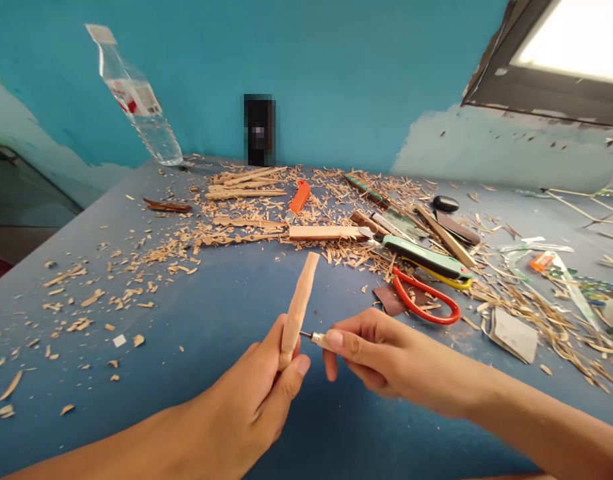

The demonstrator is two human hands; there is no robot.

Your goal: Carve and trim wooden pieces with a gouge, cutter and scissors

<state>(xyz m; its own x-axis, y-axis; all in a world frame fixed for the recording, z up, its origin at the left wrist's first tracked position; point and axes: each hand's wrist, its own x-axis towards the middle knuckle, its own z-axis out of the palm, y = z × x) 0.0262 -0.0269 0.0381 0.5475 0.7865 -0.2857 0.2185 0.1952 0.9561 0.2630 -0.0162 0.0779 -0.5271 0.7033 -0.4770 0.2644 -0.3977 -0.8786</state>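
Note:
My left hand point(259, 390) is closed around the lower end of a pale, rounded wooden stick point(302, 293), which leans slightly to the right. From the right, my right hand point(376, 350) pinches a small tool by its light handle point(320, 339). The tool's thin dark metal shaft points left and reaches the stick just above my left thumb. Whether its tip is touching or sunk into the wood cannot be made out. Both hands are above the blue table point(196, 320).
Behind the hands lie a flat wood piece point(324, 233), an orange cutter point(300, 197), a green-handled knife point(426, 257), red-handled scissors point(449, 319) and carved sticks point(251, 193) among shavings. A plastic bottle point(146, 113) stands at the back left, a black object point(259, 133) by the wall.

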